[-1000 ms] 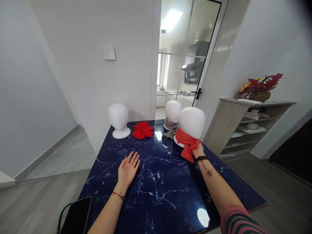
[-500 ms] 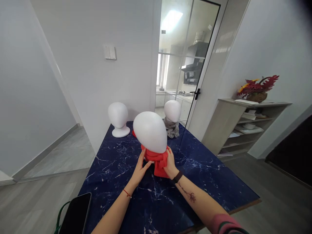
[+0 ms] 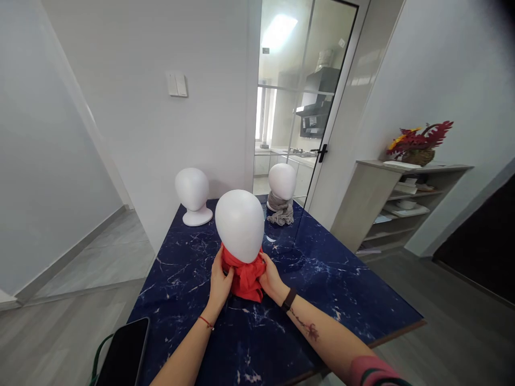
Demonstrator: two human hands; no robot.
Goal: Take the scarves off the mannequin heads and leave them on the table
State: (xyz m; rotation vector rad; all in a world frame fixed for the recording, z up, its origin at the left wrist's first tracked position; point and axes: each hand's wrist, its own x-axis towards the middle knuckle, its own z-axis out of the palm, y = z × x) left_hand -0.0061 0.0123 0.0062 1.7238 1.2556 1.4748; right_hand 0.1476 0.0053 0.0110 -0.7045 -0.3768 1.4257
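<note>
Right at the frame's centre, a white mannequin head [image 3: 240, 225] sits on the blue marble-patterned table [image 3: 322, 300], a red scarf [image 3: 246, 281] knotted around its neck. From where I stand, the left hand [image 3: 220, 280] and right hand [image 3: 272, 277] grip that scarf from either side. Right of centre, behind, a gray scarf [image 3: 281, 210] wraps another head [image 3: 282, 181]; a bare one [image 3: 192, 190] stands left of centre.

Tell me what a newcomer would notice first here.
Probably the white head in the middle foreground, its bright red scarf held between the left hand and the right hand. Behind it, on the blue table, stand a bare head at left and a grey-scarfed head at right.
</note>
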